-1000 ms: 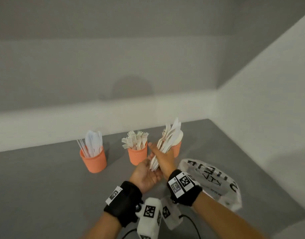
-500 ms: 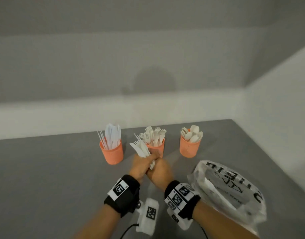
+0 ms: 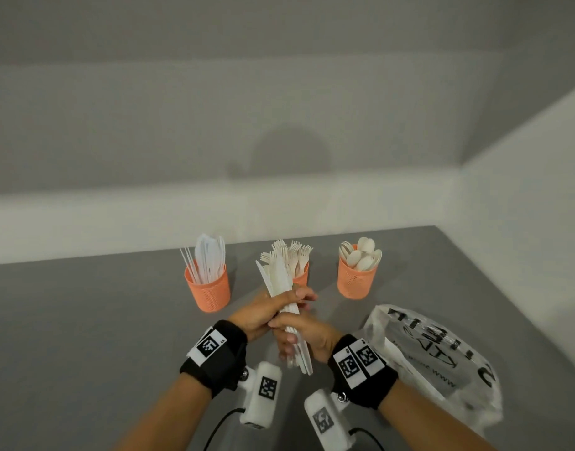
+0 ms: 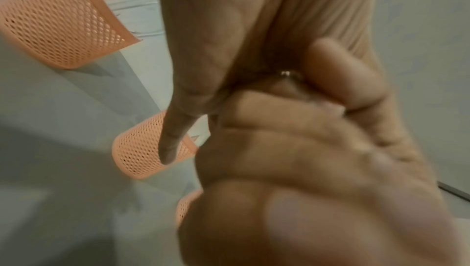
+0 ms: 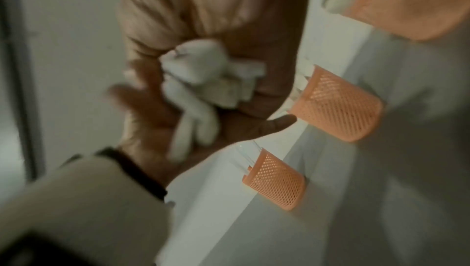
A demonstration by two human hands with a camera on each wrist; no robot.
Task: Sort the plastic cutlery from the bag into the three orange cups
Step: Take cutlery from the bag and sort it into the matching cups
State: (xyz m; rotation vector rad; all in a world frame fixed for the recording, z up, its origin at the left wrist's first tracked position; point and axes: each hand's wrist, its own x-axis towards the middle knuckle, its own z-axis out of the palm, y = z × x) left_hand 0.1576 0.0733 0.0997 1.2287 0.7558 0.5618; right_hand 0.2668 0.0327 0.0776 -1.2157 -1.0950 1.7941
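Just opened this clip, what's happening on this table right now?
A person is sorting white plastic cutlery. Both hands, left hand and right hand, grip one bundle of knives above the grey table. Three orange mesh cups stand behind: the left cup holds knives, the middle cup forks, the right cup spoons. The printed plastic bag lies at the right.

A grey tabletop (image 3: 84,336) fills the lower part of the head view. Behind it runs a pale wall (image 3: 214,109) with a lighter band along its base, and a round soft shadow (image 3: 289,154) falls on that wall. A white side wall (image 3: 523,190) closes the right.
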